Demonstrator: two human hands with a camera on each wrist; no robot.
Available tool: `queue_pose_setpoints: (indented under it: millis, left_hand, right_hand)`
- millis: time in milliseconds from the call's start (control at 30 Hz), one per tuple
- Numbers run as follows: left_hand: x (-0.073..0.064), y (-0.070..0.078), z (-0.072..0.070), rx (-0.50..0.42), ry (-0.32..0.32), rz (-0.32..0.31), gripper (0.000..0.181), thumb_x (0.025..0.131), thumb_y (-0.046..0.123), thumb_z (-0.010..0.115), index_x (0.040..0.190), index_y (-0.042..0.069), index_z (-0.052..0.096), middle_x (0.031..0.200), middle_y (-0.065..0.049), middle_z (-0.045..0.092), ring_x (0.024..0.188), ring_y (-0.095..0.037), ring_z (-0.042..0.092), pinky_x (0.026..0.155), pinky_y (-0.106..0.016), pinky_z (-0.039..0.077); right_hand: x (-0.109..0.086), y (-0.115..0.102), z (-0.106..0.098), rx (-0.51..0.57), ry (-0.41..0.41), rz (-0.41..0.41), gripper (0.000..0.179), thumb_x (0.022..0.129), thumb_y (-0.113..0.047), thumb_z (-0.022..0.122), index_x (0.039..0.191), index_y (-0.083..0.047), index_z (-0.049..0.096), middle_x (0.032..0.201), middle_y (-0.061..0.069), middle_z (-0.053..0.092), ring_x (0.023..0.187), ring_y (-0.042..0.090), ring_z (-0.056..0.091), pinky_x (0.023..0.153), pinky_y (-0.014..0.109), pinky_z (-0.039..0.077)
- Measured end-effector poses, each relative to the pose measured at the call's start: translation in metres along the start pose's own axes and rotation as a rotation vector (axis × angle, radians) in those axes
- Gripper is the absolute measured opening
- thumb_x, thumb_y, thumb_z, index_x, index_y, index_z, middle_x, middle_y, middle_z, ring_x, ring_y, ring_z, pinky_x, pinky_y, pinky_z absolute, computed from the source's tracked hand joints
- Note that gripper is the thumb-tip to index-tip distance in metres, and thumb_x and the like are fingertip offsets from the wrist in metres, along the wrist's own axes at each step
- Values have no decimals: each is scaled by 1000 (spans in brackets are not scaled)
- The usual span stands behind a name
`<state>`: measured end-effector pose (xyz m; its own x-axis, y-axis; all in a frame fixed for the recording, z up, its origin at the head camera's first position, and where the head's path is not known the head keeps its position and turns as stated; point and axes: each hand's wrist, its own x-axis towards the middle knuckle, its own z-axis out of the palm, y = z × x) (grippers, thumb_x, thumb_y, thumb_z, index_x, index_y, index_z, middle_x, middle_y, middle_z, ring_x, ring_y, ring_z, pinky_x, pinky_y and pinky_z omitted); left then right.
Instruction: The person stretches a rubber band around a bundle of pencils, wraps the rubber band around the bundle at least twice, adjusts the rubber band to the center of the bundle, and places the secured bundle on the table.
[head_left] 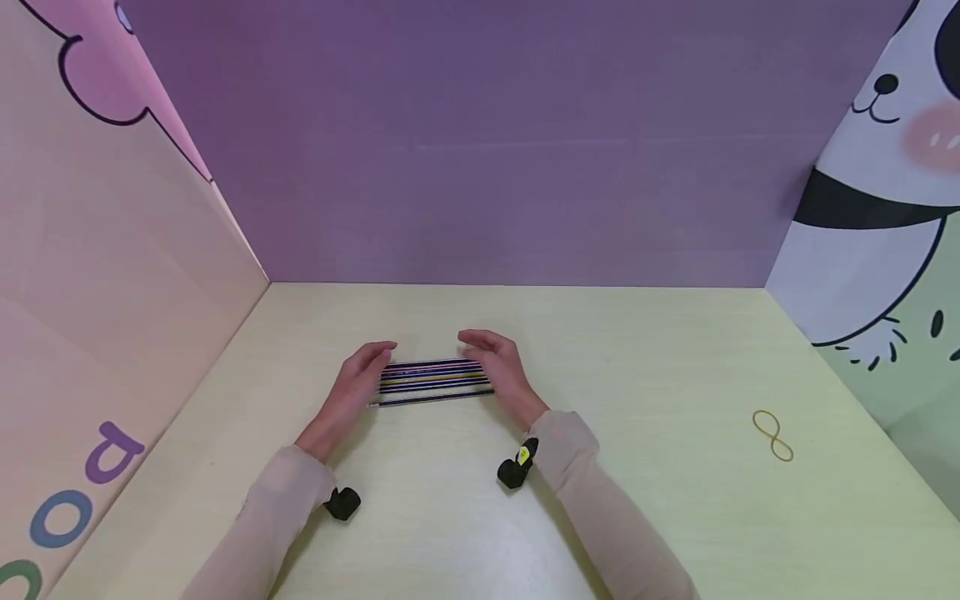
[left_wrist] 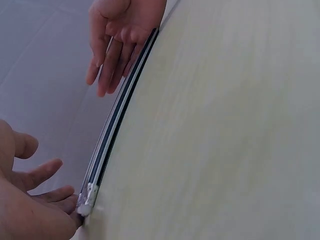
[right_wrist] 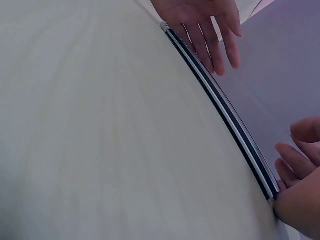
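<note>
Several dark-striped pencils (head_left: 431,377) lie side by side on the table, one at the near side slightly apart from the others. White eraser ends (left_wrist: 88,200) show at their left side in the left wrist view. My left hand (head_left: 354,385) stands on edge at the left ends, its fingers extended and touching them. Across from it, my right hand (head_left: 507,375) rests at the right ends, palm facing inward, fingers loosely bent and not curled round the pencils. In the right wrist view the pencils (right_wrist: 227,112) span between both palms.
A yellowish rubber band (head_left: 773,435), twisted into a figure eight, lies on the table (head_left: 652,500) at the right. A purple panel (head_left: 480,167) closes off the back, and printed side panels stand left and right.
</note>
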<state>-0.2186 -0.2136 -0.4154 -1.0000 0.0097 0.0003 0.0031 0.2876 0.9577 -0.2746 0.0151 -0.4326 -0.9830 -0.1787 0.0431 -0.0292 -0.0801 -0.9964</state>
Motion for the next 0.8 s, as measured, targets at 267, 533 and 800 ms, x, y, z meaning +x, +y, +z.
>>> queue_pose_setpoints:
  millis: [267,533,800]
  left_hand:
    - [-14,3,-5,18,-43,-7,47,109,25,39,148,0,39,155,-21,35,147,-35,27,121,-51,20]
    - [-17,4,-4,30,-55,-18,45,109,25,39,147,1,40,153,-20,38,144,-35,31,119,-52,23]
    - [-19,6,-10,211,-132,18,51,106,36,47,146,5,42,155,-22,35,143,-40,31,114,-60,29]
  right_hand:
    - [-6,-3,-5,8,-42,15,30,94,0,60,124,2,65,127,14,66,124,28,59,107,36,45]
    - [-7,-3,-6,16,-64,20,30,95,0,59,124,4,64,128,16,65,124,30,59,106,35,46]
    - [-1,-14,-16,-307,-297,34,49,96,-18,66,141,-7,53,146,9,52,138,26,45,113,44,39]
